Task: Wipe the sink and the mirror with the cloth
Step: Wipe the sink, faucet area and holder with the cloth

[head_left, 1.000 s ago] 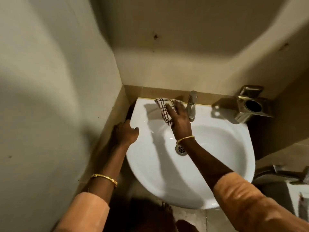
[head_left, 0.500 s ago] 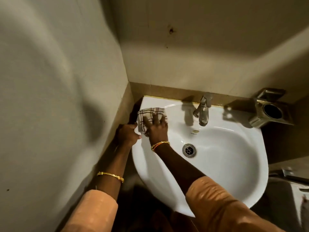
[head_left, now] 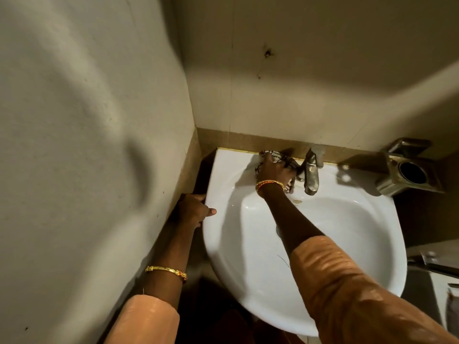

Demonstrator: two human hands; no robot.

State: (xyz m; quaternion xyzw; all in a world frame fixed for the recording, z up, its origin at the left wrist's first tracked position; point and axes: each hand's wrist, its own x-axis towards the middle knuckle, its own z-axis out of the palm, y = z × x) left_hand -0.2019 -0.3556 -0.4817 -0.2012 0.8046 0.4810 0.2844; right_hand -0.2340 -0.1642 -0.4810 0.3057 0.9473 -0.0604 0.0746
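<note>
Your right hand (head_left: pixel 274 171) is pressed down on the cloth (head_left: pixel 275 157), a checked one, bunched under your palm and fingers on the back ledge of the sink (head_left: pixel 347 219). The cloth lies against the wall edge, just left of the tap (head_left: pixel 311 175), with its corners poking out above your knuckles and below your wrist. Your fingers are curled over it, holding it to the ledge. Your left hand (head_left: pixel 195 211) grips the sink's left rim near the corner wall (head_left: pixel 87 120), fingers wrapped under the edge and thumb lying on top of the white rim. Both wrists carry a gold bangle (head_left: pixel 166 270). A metal holder (head_left: pixel 407 170) is fixed to the wall right of the tap, well apart from the cloth. Your right forearm crosses the bowl and hides the drain.
</note>
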